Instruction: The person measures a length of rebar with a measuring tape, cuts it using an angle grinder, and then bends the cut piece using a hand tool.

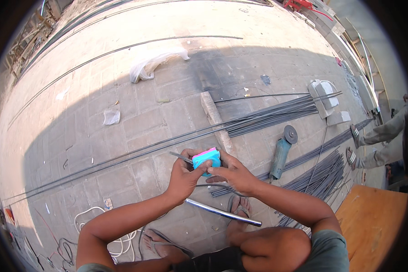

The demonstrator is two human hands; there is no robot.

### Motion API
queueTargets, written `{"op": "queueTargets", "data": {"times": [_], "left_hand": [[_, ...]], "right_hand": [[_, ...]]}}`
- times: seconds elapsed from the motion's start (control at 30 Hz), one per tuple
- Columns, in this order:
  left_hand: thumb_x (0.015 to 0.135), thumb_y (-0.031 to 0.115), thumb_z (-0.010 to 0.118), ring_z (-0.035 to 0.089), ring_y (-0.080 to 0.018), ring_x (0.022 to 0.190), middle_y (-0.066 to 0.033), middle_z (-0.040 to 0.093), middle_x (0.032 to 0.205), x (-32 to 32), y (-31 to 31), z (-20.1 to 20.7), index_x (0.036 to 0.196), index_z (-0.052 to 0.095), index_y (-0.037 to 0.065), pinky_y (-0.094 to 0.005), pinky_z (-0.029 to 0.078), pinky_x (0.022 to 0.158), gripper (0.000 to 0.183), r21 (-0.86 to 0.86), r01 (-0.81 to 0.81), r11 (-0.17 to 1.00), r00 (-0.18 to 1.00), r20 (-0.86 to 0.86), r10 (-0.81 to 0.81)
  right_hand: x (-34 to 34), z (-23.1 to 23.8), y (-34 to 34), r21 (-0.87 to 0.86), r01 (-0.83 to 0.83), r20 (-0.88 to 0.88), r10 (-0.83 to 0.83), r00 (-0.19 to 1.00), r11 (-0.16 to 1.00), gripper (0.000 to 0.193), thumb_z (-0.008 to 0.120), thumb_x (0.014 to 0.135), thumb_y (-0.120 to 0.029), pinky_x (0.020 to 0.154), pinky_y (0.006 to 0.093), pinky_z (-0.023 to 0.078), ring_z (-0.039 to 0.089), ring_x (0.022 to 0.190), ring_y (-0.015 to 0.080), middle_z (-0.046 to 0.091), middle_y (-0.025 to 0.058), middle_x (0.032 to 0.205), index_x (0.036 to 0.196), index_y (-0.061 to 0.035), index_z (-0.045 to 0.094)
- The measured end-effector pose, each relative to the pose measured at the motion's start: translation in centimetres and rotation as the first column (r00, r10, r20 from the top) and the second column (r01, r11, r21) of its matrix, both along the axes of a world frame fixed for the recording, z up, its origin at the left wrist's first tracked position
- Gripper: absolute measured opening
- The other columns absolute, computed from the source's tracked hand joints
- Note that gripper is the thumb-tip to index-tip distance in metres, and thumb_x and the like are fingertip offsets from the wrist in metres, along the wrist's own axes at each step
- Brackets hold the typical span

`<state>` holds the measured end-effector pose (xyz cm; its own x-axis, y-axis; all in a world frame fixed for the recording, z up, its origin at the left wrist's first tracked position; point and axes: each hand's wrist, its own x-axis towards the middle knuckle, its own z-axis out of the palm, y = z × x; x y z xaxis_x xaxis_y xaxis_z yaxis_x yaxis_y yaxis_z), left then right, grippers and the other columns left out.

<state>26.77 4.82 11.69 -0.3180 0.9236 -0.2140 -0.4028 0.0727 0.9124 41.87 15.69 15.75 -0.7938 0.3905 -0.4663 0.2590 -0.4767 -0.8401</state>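
In front of me, above the paved ground, both hands grip a light-blue tape measure point(206, 162) with a pink edge. My left hand point(186, 171) is closed on its left side, thumb across the front. A short thin grey piece point(180, 157) sticks out leftward by the left fingers; I cannot make out its kind. From the right side my right hand point(231, 172) holds the same tape measure, its thumb close to the left one. Below the hands a shiny metal tube point(223, 212) lies slanted near my right foot. No drawn-out tape blade shows clearly.
An angle grinder point(282, 155) lies to the right. Long steel rods point(272, 117) rest across a wooden beam point(210, 111) and pale blocks point(323, 97). More rods point(319, 174) lie right, near another person's legs point(381, 140). Cables point(129, 240) loop by my left foot.
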Motion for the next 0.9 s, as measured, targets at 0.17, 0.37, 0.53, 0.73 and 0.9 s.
{"op": "queueTargets", "data": {"times": [0.17,0.37,0.53,0.73,0.9], "left_hand": [[0.085,0.019,0.086,0.062,-0.0142,0.099,-0.0074,0.065,0.107,-0.7,-3.1,-1.0,0.116,0.058,0.002,-0.0302,0.050,0.087,0.046,0.086,0.019,0.996,0.964,-0.267,0.005],[0.074,0.055,0.088,0.044,-0.0393,0.136,-0.0252,0.031,0.154,-2.2,-2.0,0.1,0.157,0.029,0.003,-0.0488,0.039,0.112,0.114,0.028,-0.191,0.981,0.864,-0.469,0.181],[0.070,0.053,0.087,0.024,-0.0447,0.150,-0.0280,0.018,0.162,-2.6,-3.6,1.3,0.157,0.027,0.001,-0.0648,0.027,0.117,0.117,0.082,-0.086,0.993,0.415,-0.903,0.110],[0.068,0.045,0.086,0.063,-0.0430,0.109,-0.0242,0.062,0.123,-1.0,-1.0,-0.8,0.135,0.047,-0.004,-0.0534,0.050,0.095,0.092,-0.198,0.270,0.942,0.526,-0.790,-0.316],[0.077,0.050,0.074,0.069,-0.0417,0.092,-0.0220,0.070,0.103,-3.6,-3.6,-0.8,0.107,0.063,-0.001,-0.0519,0.053,0.083,0.061,-0.305,0.342,0.889,0.493,-0.747,-0.446]], "right_hand": [[-2.2,-0.8,-1.8,0.033,0.014,0.128,-0.019,0.992,0.999,0.052,0.060,0.104,-0.031,0.086,0.0335,0.061,0.066,0.102,0.0185,0.063,0.0118,0.115,0.143,0.0006,0.048],[-0.3,-1.7,0.4,0.409,0.196,0.256,-0.318,0.913,0.891,0.027,0.059,0.104,-0.031,0.060,0.0283,0.057,0.063,0.083,0.0114,0.059,0.0039,0.100,0.123,-0.0109,0.056],[-0.8,-3.8,0.4,0.437,0.070,0.357,-0.245,0.901,0.897,0.033,0.061,0.102,-0.042,0.056,0.0291,0.056,0.065,0.083,0.0131,0.060,0.0040,0.099,0.112,-0.0118,0.053],[-2.5,-3.0,-1.6,0.141,0.163,0.209,-0.190,0.959,0.977,0.025,0.063,0.101,-0.031,0.072,0.0310,0.057,0.068,0.088,0.0141,0.066,0.0060,0.101,0.109,-0.0090,0.053],[-2.8,-0.2,-2.8,0.116,-0.058,0.358,0.012,0.934,0.992,0.020,0.063,0.098,-0.021,0.051,0.0326,0.060,0.072,0.067,0.0221,0.068,0.0115,0.096,0.105,-0.0062,0.052]]}}
